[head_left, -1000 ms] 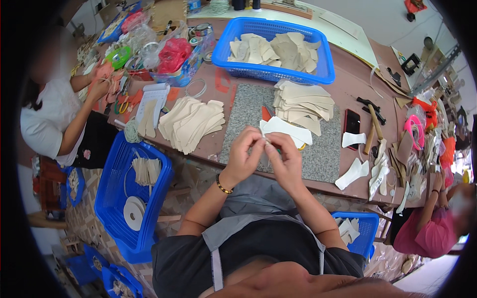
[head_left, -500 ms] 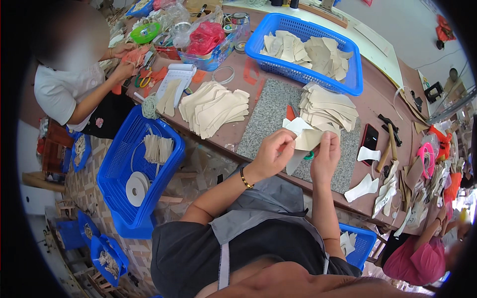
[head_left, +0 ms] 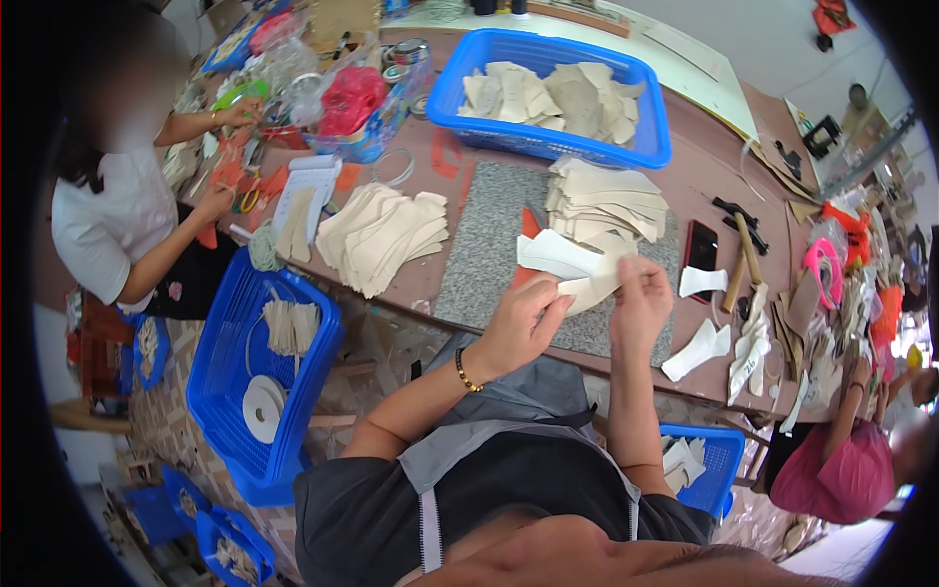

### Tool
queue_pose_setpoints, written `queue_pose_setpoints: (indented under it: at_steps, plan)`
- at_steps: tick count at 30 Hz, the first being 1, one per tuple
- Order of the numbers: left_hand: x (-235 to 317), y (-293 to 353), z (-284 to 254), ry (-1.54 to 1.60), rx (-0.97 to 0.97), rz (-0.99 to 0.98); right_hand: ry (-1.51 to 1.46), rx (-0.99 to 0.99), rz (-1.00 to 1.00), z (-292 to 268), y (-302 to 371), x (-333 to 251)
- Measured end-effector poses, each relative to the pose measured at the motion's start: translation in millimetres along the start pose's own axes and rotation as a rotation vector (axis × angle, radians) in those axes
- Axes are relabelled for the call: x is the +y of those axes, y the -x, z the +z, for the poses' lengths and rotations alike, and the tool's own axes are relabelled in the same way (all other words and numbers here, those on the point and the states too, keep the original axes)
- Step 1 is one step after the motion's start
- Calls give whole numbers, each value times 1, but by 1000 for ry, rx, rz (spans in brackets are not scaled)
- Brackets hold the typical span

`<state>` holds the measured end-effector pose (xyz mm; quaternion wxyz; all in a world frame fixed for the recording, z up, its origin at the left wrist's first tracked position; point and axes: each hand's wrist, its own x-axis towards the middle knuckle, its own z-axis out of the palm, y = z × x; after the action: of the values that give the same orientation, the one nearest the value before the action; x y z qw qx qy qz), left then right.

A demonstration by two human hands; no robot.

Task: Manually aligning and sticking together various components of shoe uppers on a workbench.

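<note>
Between my two hands a cream leather-like piece [head_left: 591, 291] is stretched in a slight curve above the slab. My left hand [head_left: 521, 321] pinches its left end between thumb and fingers. The other end is pinched in the fingers of my right hand [head_left: 642, 296]. Just beyond the left hand, a white piece [head_left: 558, 254] lies on the speckled stone slab [head_left: 481, 230], near an orange-red patch. A fanned stack of cream pieces [head_left: 606, 203] rests at the slab's far right, and another stack [head_left: 383, 238] sits to its left.
A blue basket [head_left: 653, 147] of cut pieces stands at the back. On the right lie a phone [head_left: 700, 249], a hammer [head_left: 740, 260] and loose white pieces [head_left: 697, 350]. Lower left is a blue crate [head_left: 217, 411] with a white roll. A co-worker [head_left: 122, 225] handles orange material at left.
The held piece has gone from bent up between my fingers to drawn out more flatly, tilted up to the right. The white piece on the slab shows more fully. The whole view has shifted slightly.
</note>
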<state>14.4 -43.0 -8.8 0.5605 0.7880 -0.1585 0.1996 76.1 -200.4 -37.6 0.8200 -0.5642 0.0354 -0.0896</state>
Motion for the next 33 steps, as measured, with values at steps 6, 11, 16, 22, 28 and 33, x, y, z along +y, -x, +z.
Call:
queue_pose_setpoints:
  at_steps: [6,11,16,22,28,33]
  plan:
    - [-2,5,-10,-8,23,-11,-359,286,-220,-100,-72,-13]
    - [10,-16,-1,104,-158,60,-314,441,-348,-160,-67,-32]
    - [26,-43,13,119,-413,134,-324,553,-483,-207,-65,-59]
    - [11,-72,15,357,-345,-75,-244,732,-628,-299,-58,-87]
    - [-57,-146,45,247,-256,-42,-214,551,-530,-217,-34,-76]
    - [-143,-170,13,-96,-229,-281,-246,378,-421,-159,-20,-67]
